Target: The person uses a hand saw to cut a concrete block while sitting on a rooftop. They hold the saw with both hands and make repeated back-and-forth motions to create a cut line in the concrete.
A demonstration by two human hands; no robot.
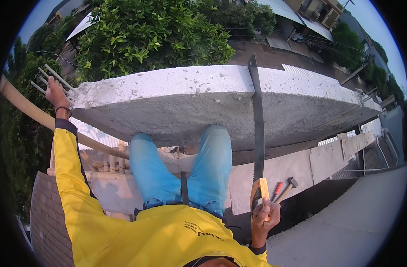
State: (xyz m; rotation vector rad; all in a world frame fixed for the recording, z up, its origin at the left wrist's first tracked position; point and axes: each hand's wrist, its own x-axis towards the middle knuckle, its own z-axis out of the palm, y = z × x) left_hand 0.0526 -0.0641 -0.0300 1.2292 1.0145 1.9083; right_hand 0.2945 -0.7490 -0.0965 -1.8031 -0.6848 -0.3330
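Observation:
My right hand (265,216) is closed round the yellow-orange handle of a handsaw (258,133). The long dark toothed blade points away from me, crossing the front face and top edge of a light grey concrete slab (168,86). At the slab's left end, my left hand (56,94) is closed among several bare rebar rods (43,72), its arm stretched out. Just beyond my right hand lie a hammer (287,189) with a wooden handle and a red-handled tool (278,188), whose working end is hidden.
My knees, in blue trousers (168,164), are against the slab. A bamboo pole (39,111) slants past on the left. Flat grey boards (297,171) run behind the tools, with a dark gap (310,204) below. Beyond the slab are a leafy tree (150,35) and a street far below.

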